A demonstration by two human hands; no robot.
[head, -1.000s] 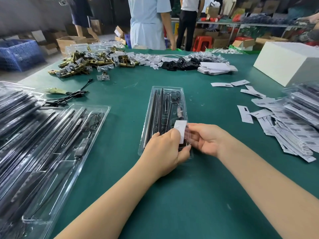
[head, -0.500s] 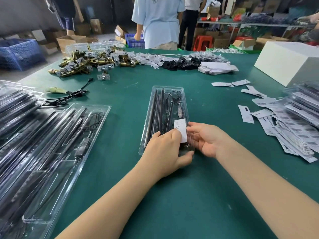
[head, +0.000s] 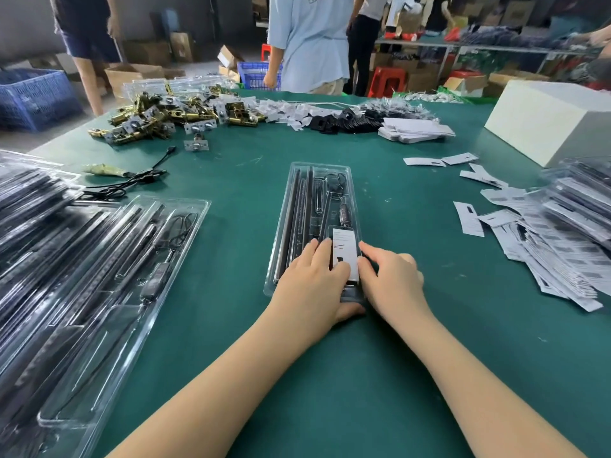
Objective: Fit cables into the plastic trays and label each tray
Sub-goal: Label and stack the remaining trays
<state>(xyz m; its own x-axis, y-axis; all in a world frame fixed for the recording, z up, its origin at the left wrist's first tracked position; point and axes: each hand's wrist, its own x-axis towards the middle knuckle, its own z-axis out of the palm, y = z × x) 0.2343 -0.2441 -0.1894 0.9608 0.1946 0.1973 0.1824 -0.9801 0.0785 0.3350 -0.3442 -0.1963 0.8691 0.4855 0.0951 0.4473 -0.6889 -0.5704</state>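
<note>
A clear plastic tray (head: 299,206) lies lengthwise on the green table (head: 330,375) in front of me, holding dark rods and a coiled black cable (head: 335,185). A white label (head: 345,247) lies flat in the tray's near right compartment. My left hand (head: 312,282) rests palm down across the tray's near end, with one fingertip on the label and the thumb at the near rim. My right hand (head: 390,279) sits at the tray's right side, its fingertips pressing the label's right edge.
Filled clear trays (head: 99,276) are stacked at the left, with a loose black cable (head: 132,183) behind them. Loose labels (head: 545,252), more trays (head: 582,200) and a white box (head: 545,120) are at the right. Brass hardware (head: 158,117) lies at the far left; people stand beyond.
The label went from being held above the tray's near end to lying flat in it. Both hands moved forward and now press on it.
</note>
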